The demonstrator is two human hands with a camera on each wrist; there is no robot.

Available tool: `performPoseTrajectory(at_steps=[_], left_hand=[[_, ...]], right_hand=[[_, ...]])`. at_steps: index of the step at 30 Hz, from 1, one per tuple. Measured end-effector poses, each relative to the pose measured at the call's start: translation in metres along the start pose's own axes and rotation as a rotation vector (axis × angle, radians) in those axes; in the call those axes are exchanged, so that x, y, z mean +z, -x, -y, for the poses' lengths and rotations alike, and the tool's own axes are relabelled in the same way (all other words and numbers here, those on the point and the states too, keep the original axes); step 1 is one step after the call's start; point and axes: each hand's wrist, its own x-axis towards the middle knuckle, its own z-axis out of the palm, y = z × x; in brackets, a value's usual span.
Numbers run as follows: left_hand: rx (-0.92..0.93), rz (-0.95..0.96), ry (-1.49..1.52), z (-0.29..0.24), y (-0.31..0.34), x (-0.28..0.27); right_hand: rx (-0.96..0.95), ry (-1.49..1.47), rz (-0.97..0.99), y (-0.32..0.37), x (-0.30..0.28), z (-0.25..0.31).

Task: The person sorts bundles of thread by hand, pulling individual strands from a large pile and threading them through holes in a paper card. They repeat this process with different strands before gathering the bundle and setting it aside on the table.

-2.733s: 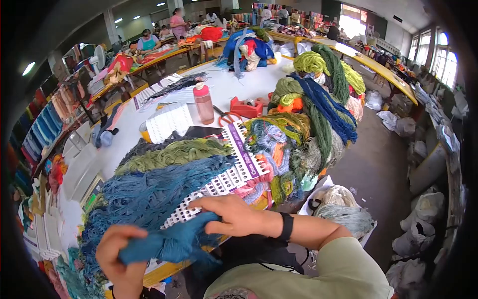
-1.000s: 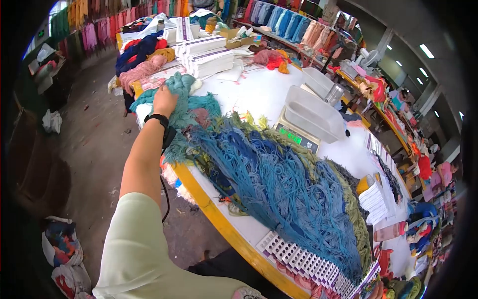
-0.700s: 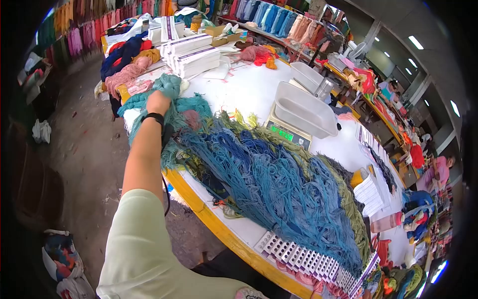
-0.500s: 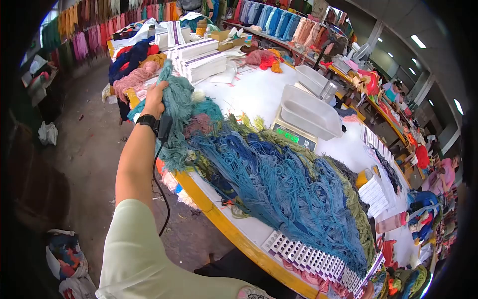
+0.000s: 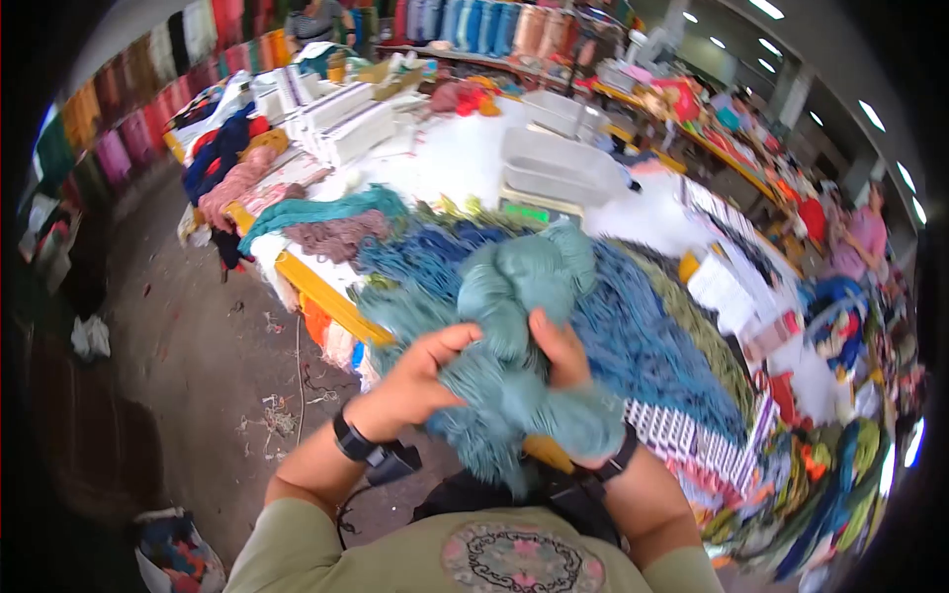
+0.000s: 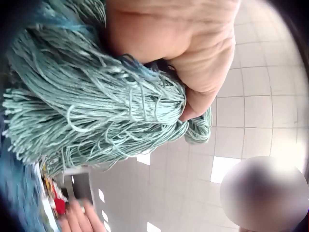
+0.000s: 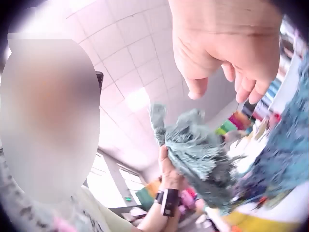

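Observation:
My left hand grips a grey-teal skein of thread in front of my chest, over the table edge. In the left wrist view its fingers curl round the gathered neck of the skein, and cut ends fan out to the left. My right hand is at the other side of the skein, its thumb raised and its lower part hidden by the thread. The right wrist view shows that right hand with loose fingers and nothing in them, a little apart from the skein.
A heap of blue thread covers the near table, with punched white cards along its front. Behind stand a scale, a clear plastic tub and stacked white cards. The yellow table edge borders the floor.
The left hand has lifted the teal skein from the table's far left end and brought it in toward my body. My right hand has come into view beside it.

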Motion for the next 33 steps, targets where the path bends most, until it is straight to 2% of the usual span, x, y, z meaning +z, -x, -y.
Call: performPoseTrajectory(at_steps=[2, 3, 5, 6, 8, 9, 12, 13, 14, 16, 17, 18, 19, 20, 21, 22, 23, 24, 25, 26, 27, 28, 29, 30, 31, 32, 33], left_hand=[[0.043, -0.033, 0.123, 0.015, 0.011, 0.029], [0.019, -0.019, 0.137, 0.023, 0.016, 0.030], [0.002, -0.221, 0.629, 0.028, 0.024, 0.030], [0.059, -0.307, 0.664, 0.030, 0.024, 0.029], [0.075, -0.198, 1.061, 0.040, 0.020, 0.012], [0.074, -0.207, 1.069, 0.045, 0.017, 0.012], [0.006, -0.346, 0.698, 0.027, 0.004, 0.054], [-0.109, -0.337, 0.575, 0.028, 0.005, 0.063], [-0.226, -0.318, 0.448, 0.030, 0.004, 0.071], [-0.195, -0.297, 0.207, 0.056, 0.003, 0.088], [-0.197, -0.250, -0.005, 0.031, 0.011, 0.112], [-0.203, -0.235, -0.005, 0.039, 0.017, 0.110], [-0.205, -0.135, 0.213, 0.052, 0.026, 0.100], [-0.210, -0.034, 0.430, 0.066, 0.031, 0.092], [-0.037, 0.035, 0.004, 0.081, 0.030, 0.087], [-0.312, 0.263, 0.464, 0.065, 0.014, 0.095], [-0.235, 0.289, 0.264, 0.073, 0.012, 0.098], [-0.144, 0.340, 0.075, 0.084, 0.012, 0.101], [-0.134, 0.420, 0.121, 0.082, 0.005, 0.103], [-0.134, 0.503, 0.172, 0.081, -0.005, 0.111], [-0.166, 0.607, 0.190, 0.087, -0.028, 0.128], [-0.178, 0.645, 0.179, 0.097, -0.025, 0.136], [-0.184, 0.669, 0.168, 0.108, -0.015, 0.141], [-0.180, 0.676, 0.153, 0.118, 0.001, 0.136], [-0.166, 0.667, 0.136, 0.130, 0.040, 0.092], [-0.145, 0.650, 0.118, 0.140, 0.050, 0.101], [-0.119, 0.623, 0.098, 0.144, 0.050, 0.097]], right_hand=[[0.409, -1.569, 0.155, 0.006, 0.011, -0.027], [0.419, -1.576, 0.121, 0.015, 0.011, -0.041], [0.233, -1.509, 0.058, 0.033, 0.001, -0.059], [0.246, -1.508, 0.036, 0.044, -0.008, -0.066], [0.161, -1.358, -0.058, 0.060, -0.031, -0.066], [0.106, -1.366, -0.036, 0.064, -0.039, -0.058], [0.040, -1.206, -0.028, 0.077, -0.046, -0.039], [-0.048, -1.208, 0.179, 0.075, -0.044, -0.035], [-0.052, -1.210, 0.187, 0.076, -0.040, -0.025], [-0.199, -0.161, -0.001, 0.082, -0.032, 0.000], [-0.195, -0.160, -0.018, 0.084, -0.034, 0.009], [-0.395, 0.117, -0.046, 0.085, -0.038, 0.017], [-0.586, 0.400, -0.071, 0.086, -0.043, 0.020], [-0.577, 0.407, -0.083, 0.091, -0.050, 0.015], [-0.273, 0.027, -0.047, 0.100, -0.059, 0.006], [0.029, -0.352, -0.033, 0.109, -0.069, -0.005], [0.084, -0.219, -0.145, 0.113, -0.077, -0.036], [0.195, -0.205, -0.014, 0.122, -0.080, -0.065], [0.309, -0.192, 0.101, 0.133, -0.087, -0.081], [0.392, -0.238, 0.294, 0.139, -0.091, -0.071], [0.394, -0.242, 0.289, 0.146, -0.086, -0.072], [0.257, -0.316, 0.359, 0.149, -0.083, -0.092], [0.253, -0.774, 0.379, 0.156, -0.085, -0.075], [0.257, -0.770, 0.312, 0.167, -0.088, -0.068], [0.276, -1.017, 0.331, 0.175, -0.090, -0.063], [0.282, -1.262, 0.359, 0.180, -0.090, -0.063], [0.276, -1.214, 0.236, 0.183, -0.077, -0.086]])
